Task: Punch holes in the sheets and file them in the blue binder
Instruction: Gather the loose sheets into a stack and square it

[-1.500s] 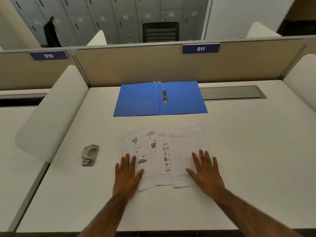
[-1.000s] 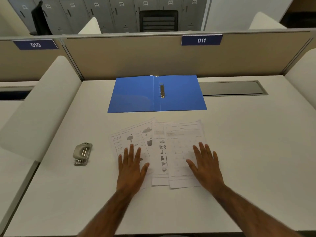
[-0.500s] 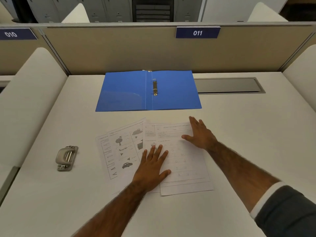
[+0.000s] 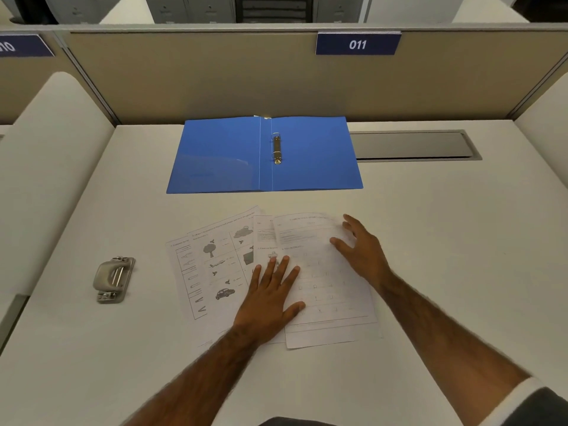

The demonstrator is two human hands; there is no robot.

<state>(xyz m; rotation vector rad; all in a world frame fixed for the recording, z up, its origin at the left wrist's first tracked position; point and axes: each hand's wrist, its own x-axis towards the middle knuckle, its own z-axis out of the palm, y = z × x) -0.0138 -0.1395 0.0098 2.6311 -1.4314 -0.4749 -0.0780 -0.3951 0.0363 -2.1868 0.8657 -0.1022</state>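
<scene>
A white laminate desk (image 4: 445,241) runs back to a beige fabric partition panel (image 4: 215,78) bearing a navy number plate reading 011 (image 4: 358,43). Grey metal lockers (image 4: 184,7) stand beyond it. A grey recessed cable tray lid (image 4: 412,145) lies well beyond the right hand (image 4: 361,250).

The open blue plastic binder (image 4: 316,155) lies flat, beyond both hands. The fanned white printed sheets (image 4: 221,265) lie under the hands. The left hand (image 4: 267,299) presses flat on them, fingers straight and spread. The grey metal hole punch (image 4: 113,279) sits well off to that hand's left, untouched.

The right hand is at the far right corner of the topmost sheet (image 4: 332,290), thumb on the paper and fingers bent at its edge. Whether it grips the sheet cannot be told.

Half a second ago that hand lay flat on the same corner. Now its fingers are crooked and the sheet's far edge bows upward. The left hand has not moved.
</scene>
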